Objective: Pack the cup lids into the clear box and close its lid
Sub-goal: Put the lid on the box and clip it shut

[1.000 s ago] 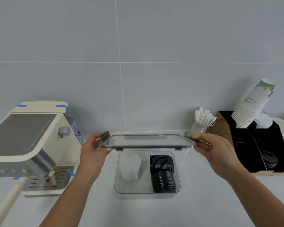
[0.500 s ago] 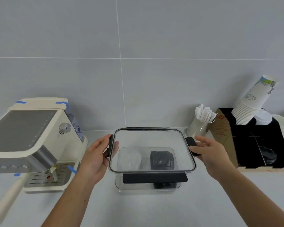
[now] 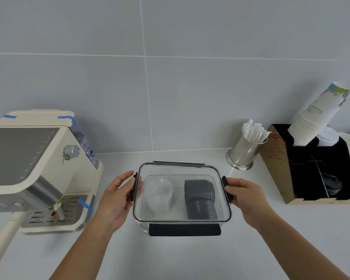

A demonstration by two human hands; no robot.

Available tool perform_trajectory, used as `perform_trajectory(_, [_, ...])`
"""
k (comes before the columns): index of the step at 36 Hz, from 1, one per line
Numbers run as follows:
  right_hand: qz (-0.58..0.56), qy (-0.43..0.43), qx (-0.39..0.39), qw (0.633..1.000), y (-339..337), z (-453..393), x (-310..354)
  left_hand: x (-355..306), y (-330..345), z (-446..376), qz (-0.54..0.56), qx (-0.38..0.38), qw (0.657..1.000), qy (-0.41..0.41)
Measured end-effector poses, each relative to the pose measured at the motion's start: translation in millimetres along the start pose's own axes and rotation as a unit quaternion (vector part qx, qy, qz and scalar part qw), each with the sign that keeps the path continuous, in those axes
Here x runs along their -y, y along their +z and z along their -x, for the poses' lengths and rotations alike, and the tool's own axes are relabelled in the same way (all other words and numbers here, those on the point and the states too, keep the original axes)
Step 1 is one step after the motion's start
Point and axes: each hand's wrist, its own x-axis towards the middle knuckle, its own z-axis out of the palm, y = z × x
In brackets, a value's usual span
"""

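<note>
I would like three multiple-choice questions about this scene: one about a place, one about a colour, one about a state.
1. Where is the coffee machine relative to the clear box?
A. to its left
B. to its right
C. on top of it

2. What colour is the ribbed stack of cup lids on the right side inside the box?
A. red
B. black
C. yellow

3. Where is the box lid now?
A. leaning on the wall
B. on top of the box
C. lying on the coffee machine

Answers:
1 A, the machine stands at the left of the counter.
2 B, the stack looks black through the lid.
3 B, the left hand and the right hand hold the lid's side latches over the box.
</note>
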Motion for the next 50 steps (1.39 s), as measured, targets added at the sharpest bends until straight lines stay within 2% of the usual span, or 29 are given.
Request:
perform_trajectory(8, [-0.004,0.010,0.008,1.000,7,-15,-7,16,-9,-19,-0.163,-0.015,0.986,0.020])
perform_trajectory(14, [0.008,0.014,0.010,1.000,9,-22,-15,28,-17,-29,-0.222,-0.017,0.975,0.022])
perform_trajectory(30, [0.059,0.013,0.020,0.998,5,-31,-40,43,-24,-40,-0.214,-0.030,0.976,-0.001])
perform_trajectory(44, [0.071,0.010,0.040,0.997,2,-41,-37,35,-16,-53,-0.202,-0.045,0.978,-0.018])
perform_trajectory(50, [0.109,0.024,0.046,0.993,2,-49,-31,25,-4,-80,-0.259,-0.031,0.965,-0.027])
